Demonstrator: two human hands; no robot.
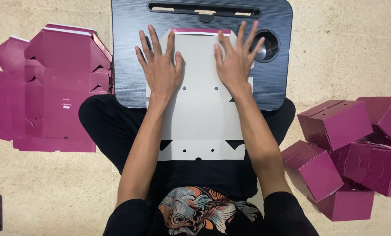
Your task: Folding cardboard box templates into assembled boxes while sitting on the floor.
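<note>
Palms down, your left hand (pixel 160 65) and right hand (pixel 237 59) both press flat on the unfolded white cardboard blank (pixel 199 126), fingers spread wide and straight, each grip fully open and closed on nothing. That blank lies half on the black lap desk (pixel 125 52), its near end hanging off the desk over your crossed legs. Left of the desk sits a stack of flat magenta blanks (pixel 51 87) on the floor, and right of it a heap of folded magenta boxes (pixel 348 148).

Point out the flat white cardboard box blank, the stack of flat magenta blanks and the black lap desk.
Flat white cardboard box blank (pixel 199 118), head view: bare middle panel between the forearms.
Stack of flat magenta blanks (pixel 55 91), head view: top sheet's centre.
Black lap desk (pixel 127 57), head view: bare left surface.
</note>
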